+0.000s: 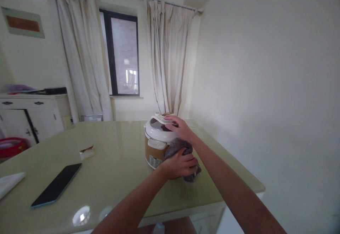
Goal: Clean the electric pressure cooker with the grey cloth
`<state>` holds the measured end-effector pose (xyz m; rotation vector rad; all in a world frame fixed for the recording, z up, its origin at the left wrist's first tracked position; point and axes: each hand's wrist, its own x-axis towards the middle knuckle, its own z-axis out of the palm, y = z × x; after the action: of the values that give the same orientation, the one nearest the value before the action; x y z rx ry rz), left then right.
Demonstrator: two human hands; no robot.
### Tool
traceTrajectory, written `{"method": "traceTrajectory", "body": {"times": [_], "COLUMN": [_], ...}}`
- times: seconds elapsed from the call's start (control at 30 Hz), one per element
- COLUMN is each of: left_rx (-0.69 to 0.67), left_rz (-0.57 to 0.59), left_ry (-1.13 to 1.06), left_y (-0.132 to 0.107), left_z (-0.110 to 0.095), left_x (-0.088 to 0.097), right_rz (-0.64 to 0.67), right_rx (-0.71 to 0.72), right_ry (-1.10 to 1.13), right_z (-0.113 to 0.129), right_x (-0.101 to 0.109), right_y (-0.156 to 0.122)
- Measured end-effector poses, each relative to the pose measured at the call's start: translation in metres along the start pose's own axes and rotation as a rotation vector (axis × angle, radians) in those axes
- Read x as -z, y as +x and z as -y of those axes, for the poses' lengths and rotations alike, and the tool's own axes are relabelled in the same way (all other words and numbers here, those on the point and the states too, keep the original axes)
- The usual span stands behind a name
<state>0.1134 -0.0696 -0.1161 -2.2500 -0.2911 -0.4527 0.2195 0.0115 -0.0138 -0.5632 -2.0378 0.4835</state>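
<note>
A white and gold-brown rice cooker [155,149] stands upright on the table with its lid down. My left hand [182,164] is closed around a dark grey cloth [178,145] and presses it against the cooker's near right side. Part of the cloth hangs below my fingers. Higher up, my right hand [181,127] rests on the right of the lid, by its handle. Its thumb and fingers are spread apart. My hands and the cloth hide the cooker's right side.
On the glossy green table [114,177], a dark tablet [57,185] lies at the left, with a small white and brown packet [87,152] beyond it. Something white [10,183] lies at the left edge. A wall [265,85] runs along the right; curtains [172,50] hang behind.
</note>
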Motion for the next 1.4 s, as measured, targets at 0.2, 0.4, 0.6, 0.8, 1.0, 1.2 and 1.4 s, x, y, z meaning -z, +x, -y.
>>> {"method": "traceTrajectory", "body": {"times": [0.2,0.4,0.6,0.8,1.0,1.2,1.4], "left_rx": [0.141,0.511,0.674,0.731,1.200,1.356,1.493], "left_rz": [-0.040,-0.148,-0.140,-0.029,-0.474,-0.571,-0.740], "left_ry": [-0.005,-0.179,-0.451,-0.634,-0.697,-1.294,-1.282], "left_y": [-0.022,-0.015,-0.006,-0.029,-0.056,-0.028,-0.023], "left_z": [0.018,0.028,0.046,0.056,0.042,0.008,0.000], "left_x": [0.021,0.029,0.064,0.096,0.080,0.094,0.092], "right_rz": [-0.192,-0.271,-0.317,-0.264,-0.454,-0.393,-0.320], "right_rx": [0.014,0.168,0.076,-0.011,-0.115,-0.223,-0.189], "right_ry": [0.040,-0.131,-0.173,-0.084,0.204,0.564,0.516], "right_z": [0.030,0.022,0.011,0.009,0.028,0.050,0.051], "right_x": [0.009,-0.017,-0.032,-0.017,-0.013,-0.029,-0.025], "right_y": [-0.076,-0.137,-0.128,-0.107,-0.099,-0.098,-0.105]}}
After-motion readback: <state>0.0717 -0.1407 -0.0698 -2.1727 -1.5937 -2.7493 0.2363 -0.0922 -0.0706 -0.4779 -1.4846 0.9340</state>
